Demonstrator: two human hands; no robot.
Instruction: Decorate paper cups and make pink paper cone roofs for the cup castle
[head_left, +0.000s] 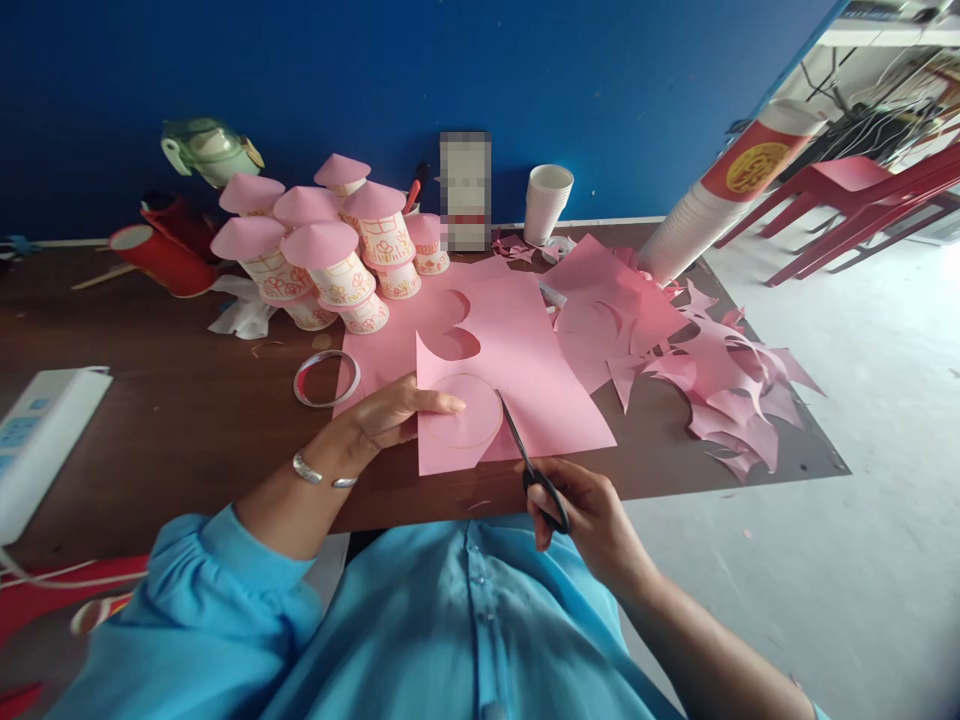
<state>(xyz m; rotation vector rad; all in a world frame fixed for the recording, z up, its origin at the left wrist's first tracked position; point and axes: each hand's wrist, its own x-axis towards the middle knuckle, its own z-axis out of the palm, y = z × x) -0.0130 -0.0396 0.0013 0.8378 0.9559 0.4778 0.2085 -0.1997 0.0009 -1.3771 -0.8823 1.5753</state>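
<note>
My left hand (397,410) pinches the left edge of a pink paper sheet (540,370), thumb on top and the other fingers underneath. A drawn circle (465,412) lies on the sheet just right of my thumb. Two rounded bites are cut out of the sheet's upper left side. My right hand (581,505) is closed round the black handles of a pair of scissors (517,425). Their blades point up and left, with the tip at the right side of the circle's line. The sheet is held above the table's front edge.
Paper-cup towers with pink cone roofs (322,245) stand at back left, near a tape roll (327,378). Pink scraps (735,390) lie at right. A tall cup stack (712,200) leans behind them; white cups (549,205) stand by the blue wall. A power strip (45,440) is far left.
</note>
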